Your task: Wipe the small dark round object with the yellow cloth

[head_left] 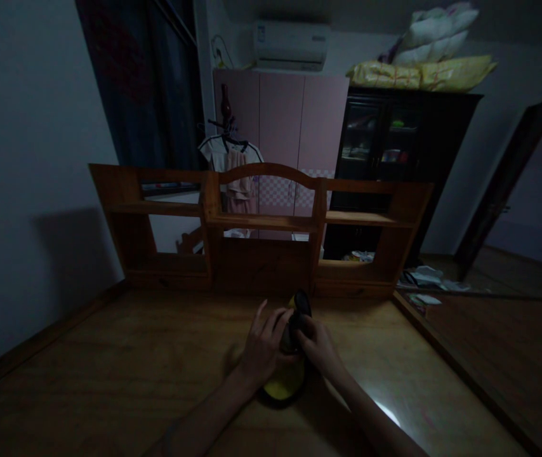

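Pinched in our right hand (317, 346) is the dark upper part of a black-and-yellow item (284, 382); our left hand (261, 346) touches its other side, though we cannot tell how tightly. It sits in front of the wooden shelf unit (264, 222), near that unit's middle section. In this dim light, we judge it best to steady with the left and work the right fingertips gently, without tilting the base.
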`<state>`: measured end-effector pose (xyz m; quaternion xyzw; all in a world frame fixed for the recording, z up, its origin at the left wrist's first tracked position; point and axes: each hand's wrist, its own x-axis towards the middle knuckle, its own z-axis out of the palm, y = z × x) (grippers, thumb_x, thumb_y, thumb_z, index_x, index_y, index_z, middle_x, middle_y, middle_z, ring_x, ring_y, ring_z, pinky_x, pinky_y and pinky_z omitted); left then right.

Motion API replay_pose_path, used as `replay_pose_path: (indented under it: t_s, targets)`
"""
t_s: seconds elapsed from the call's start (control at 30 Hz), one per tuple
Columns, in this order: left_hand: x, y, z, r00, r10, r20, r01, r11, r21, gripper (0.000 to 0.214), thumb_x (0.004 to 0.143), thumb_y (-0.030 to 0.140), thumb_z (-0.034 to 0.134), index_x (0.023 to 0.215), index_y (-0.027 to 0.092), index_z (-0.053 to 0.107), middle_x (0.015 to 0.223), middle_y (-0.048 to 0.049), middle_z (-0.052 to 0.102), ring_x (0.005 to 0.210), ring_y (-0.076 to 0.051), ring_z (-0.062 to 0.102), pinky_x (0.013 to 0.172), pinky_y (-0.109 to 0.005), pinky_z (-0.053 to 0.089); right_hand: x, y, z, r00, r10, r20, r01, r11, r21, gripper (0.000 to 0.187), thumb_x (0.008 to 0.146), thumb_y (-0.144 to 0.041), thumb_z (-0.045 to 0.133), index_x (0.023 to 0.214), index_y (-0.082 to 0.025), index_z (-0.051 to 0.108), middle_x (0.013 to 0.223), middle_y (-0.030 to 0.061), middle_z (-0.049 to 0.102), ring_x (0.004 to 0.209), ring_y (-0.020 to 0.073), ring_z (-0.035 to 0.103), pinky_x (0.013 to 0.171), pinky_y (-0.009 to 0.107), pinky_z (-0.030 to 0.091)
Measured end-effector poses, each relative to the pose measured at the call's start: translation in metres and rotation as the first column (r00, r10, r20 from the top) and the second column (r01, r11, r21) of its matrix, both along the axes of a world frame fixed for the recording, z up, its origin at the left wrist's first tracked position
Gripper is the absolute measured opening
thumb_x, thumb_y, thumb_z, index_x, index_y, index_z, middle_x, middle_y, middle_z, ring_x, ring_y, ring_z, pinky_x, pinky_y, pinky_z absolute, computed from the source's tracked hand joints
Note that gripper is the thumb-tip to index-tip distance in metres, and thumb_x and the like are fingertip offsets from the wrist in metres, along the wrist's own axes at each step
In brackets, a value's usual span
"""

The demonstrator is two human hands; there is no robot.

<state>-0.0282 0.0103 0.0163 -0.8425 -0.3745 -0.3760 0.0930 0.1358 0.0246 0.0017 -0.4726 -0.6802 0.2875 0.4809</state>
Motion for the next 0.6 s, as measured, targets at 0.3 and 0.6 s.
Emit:
replay_pose_path:
  t_s: [0.3,0.6]
  targets:
    - [-0.0009,-0.0001,0.0011,1.0,0.007,0.016,-0.007,1.0,0.004,0.079,0.068,0.047,0.072,0.133,0.018,0.037,0.121,-0.0108,0.055,0.115,-0.028,0.052,0.112,-0.058,0.016,0.0034,-0.0054,0.0081,0.978,-0.117,0.172,0.112,0.993,0.04,0.021,0.082,-0.027,0.052,0.084,-0.015,0.069,0.076,0.0072,0.071,0.068,0.0217,0.064,0.059,0.026,0.045]
    - [0.0002,0.0001,0.0019,0.999,0.037,0.01,-0.037,0.999,-0.002,0.073,0.072,0.047,0.068,0.132,0.018,0.037,0.122,-0.0103,0.055,0.116,-0.026,0.051,0.113,-0.055,0.015,0.001,0.0004,0.0003,1.0,-0.007,-0.009,0.006,0.999,-0.04,0.024,0.079,-0.024,0.051,0.091,-0.013,0.068,0.086,0.0074,0.071,0.077,0.0229,0.065,0.069,0.03,0.051]
